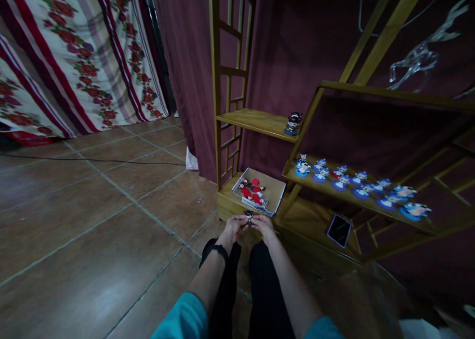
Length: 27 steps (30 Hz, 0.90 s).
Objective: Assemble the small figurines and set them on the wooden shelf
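Between my two hands, a small black-haired figurine [248,215] is held upright by the fingertips. My left hand [236,226] closes on its left side, and my right hand [262,224] pinches it from the right. Just beyond the hands, a shallow cardboard box [272,193] sits on the low shelf, holding several loose figurines [247,185] and red round pieces [255,182]. A similar dark-haired figurine [293,122] on a dark base stands on the higher shelf.
Several blue-and-white figurines [341,181] on round bases line the right shelf [315,184]. Below them lies a dark tablet-like object [339,230]. A clear deer-shaped ornament [419,59] stands at upper right. Tiled floor [111,240] spreads left, crossed by a black cable [122,161].
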Each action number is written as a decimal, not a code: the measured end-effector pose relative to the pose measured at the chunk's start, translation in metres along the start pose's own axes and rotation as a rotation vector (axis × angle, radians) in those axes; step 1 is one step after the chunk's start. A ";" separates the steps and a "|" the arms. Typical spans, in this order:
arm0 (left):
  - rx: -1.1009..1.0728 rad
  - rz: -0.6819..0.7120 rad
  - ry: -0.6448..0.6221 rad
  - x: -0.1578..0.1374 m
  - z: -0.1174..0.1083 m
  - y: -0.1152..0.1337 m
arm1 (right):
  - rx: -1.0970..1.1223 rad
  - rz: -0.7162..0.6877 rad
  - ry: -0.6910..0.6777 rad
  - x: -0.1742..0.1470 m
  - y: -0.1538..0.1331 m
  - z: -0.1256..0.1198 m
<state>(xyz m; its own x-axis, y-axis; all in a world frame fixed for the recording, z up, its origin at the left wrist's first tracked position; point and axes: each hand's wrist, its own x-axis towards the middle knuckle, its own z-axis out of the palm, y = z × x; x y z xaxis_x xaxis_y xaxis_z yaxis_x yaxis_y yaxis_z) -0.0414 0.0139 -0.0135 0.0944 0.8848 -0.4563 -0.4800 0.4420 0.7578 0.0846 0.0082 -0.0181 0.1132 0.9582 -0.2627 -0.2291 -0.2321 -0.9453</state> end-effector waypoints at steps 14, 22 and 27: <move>-0.014 -0.002 -0.023 0.000 0.000 0.001 | -0.011 0.023 -0.024 0.006 0.004 -0.001; -0.014 -0.019 -0.074 0.003 -0.002 0.000 | -0.005 0.011 -0.013 0.008 0.007 -0.001; 0.001 -0.021 -0.039 0.005 -0.003 -0.001 | -0.006 0.020 -0.007 0.008 0.006 0.000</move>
<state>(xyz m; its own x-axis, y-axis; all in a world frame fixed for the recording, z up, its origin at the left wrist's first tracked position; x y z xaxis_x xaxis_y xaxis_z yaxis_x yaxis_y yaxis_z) -0.0428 0.0174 -0.0175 0.1381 0.8804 -0.4537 -0.4763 0.4607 0.7489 0.0845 0.0145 -0.0260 0.1023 0.9544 -0.2804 -0.2259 -0.2522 -0.9409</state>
